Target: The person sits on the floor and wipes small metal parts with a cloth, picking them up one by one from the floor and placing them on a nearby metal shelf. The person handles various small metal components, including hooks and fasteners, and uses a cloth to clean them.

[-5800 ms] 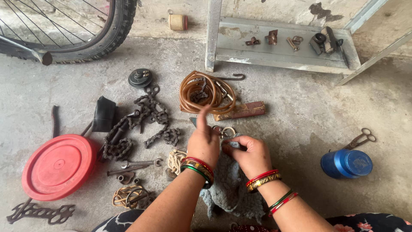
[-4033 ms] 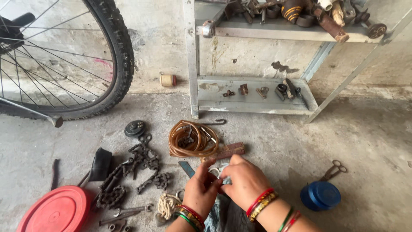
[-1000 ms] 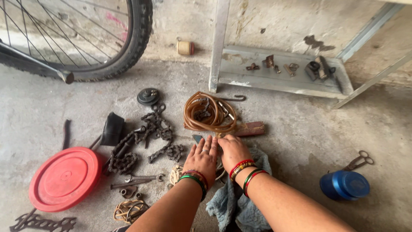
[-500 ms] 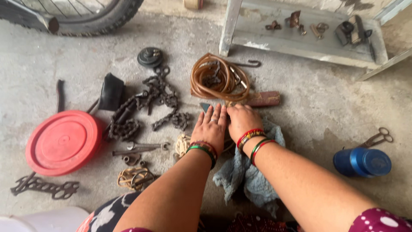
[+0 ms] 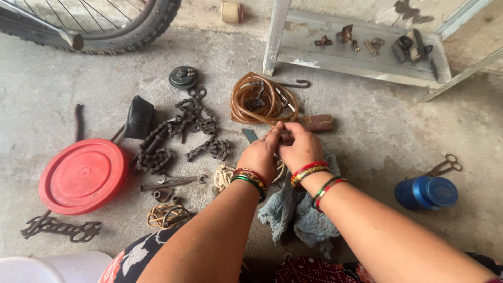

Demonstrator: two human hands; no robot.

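My left hand (image 5: pixel 258 155) and my right hand (image 5: pixel 299 147) meet fingertip to fingertip just above the floor, both curled inward. Whatever lies between the fingers is hidden. Below them a blue-grey rag (image 5: pixel 296 214) is spread on the concrete. A coil of brown hose (image 5: pixel 262 99) sits just beyond the fingertips, with a reddish-brown block (image 5: pixel 318 122) to its right. A pale rope bundle (image 5: pixel 224 176) lies beside my left wrist.
A rusty chain (image 5: pixel 183 131), a wrench (image 5: pixel 175 181), a wire coil (image 5: pixel 165 215), a red round lid (image 5: pixel 84 175) and a flat spanner plate (image 5: pixel 60 229) lie at left. At right are a blue can (image 5: pixel 425 192) and scissors (image 5: pixel 444 165). Behind are a metal shelf (image 5: pixel 361 55) and a bicycle tyre (image 5: pixel 141 23).
Half a second ago both hands lay flat, palms down, on the floor by the hose. They have since lifted and curled, fingertips drawn together.
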